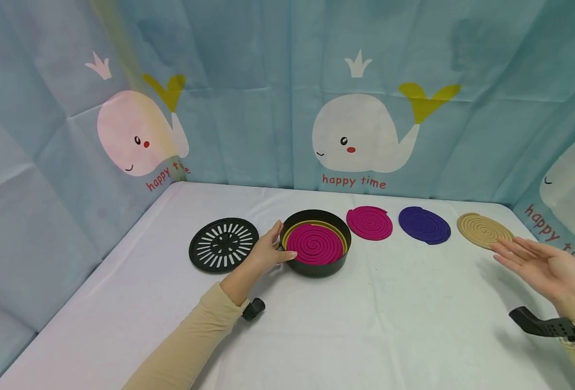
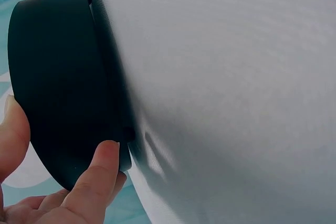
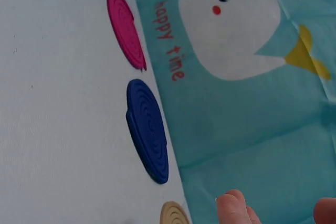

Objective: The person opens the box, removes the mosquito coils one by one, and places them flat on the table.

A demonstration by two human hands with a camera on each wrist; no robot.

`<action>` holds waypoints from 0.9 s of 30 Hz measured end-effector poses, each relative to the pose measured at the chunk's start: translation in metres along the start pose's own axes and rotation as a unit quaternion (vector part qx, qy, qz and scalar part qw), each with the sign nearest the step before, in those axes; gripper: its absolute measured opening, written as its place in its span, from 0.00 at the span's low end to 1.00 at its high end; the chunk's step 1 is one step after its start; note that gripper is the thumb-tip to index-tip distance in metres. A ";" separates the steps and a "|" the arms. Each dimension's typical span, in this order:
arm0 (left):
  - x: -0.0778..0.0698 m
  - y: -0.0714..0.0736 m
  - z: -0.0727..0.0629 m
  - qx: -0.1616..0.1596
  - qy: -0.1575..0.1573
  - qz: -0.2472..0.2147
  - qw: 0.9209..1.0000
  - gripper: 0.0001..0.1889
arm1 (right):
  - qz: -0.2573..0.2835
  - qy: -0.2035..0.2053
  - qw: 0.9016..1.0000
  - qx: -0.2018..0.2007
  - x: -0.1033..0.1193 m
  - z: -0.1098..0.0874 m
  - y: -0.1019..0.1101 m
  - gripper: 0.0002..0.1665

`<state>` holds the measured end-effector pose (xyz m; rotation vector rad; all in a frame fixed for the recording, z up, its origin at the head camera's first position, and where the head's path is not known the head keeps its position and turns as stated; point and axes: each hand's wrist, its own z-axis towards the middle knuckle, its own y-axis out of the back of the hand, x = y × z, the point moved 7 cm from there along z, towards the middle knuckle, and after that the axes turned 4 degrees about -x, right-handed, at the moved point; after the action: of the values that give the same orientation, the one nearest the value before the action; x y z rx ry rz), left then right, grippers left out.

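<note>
My left hand (image 1: 269,250) grips the left side of a round black tin (image 1: 319,269), thumb near the rim and fingers along its wall. Inside the tin lies a magenta mosquito coil (image 1: 314,245), with a yellow ring showing around it. Seen from the left wrist, the dark side wall of the tin (image 2: 58,77) has small feet at its base. My right hand (image 1: 550,268) is raised palm up, holding nothing, near a tan mosquito coil (image 1: 482,230). Left of the tin sits a black slotted lid (image 1: 224,245), partly behind my left wrist.
Along the back of the white table (image 1: 365,325) lie a magenta coil (image 1: 369,222) and a purple-blue coil (image 1: 424,225), in line with the tan one. A blue whale-print curtain (image 1: 253,108) closes off the back and sides.
</note>
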<state>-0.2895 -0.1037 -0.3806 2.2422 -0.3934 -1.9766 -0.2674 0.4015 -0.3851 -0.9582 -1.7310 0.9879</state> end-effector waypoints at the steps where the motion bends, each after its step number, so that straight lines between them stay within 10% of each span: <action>1: 0.000 0.000 0.000 0.000 0.000 0.001 1.000 0.49 | -0.003 -0.001 1.000 0.008 -0.003 0.000 -0.004 0.11; 16: -0.001 0.000 -0.001 -0.005 -0.001 0.010 1.000 0.49 | -0.037 -0.073 0.976 0.203 -0.050 -0.017 -0.067 0.28; 27: -0.001 0.000 0.000 -0.005 -0.006 0.009 1.000 0.49 | -0.178 -0.043 0.950 0.252 -0.087 -0.018 -0.098 0.29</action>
<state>-0.2898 -0.1031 -0.3802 2.2137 -0.4024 -1.9808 -0.2426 0.2894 -0.3193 -0.2665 -1.5351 1.1575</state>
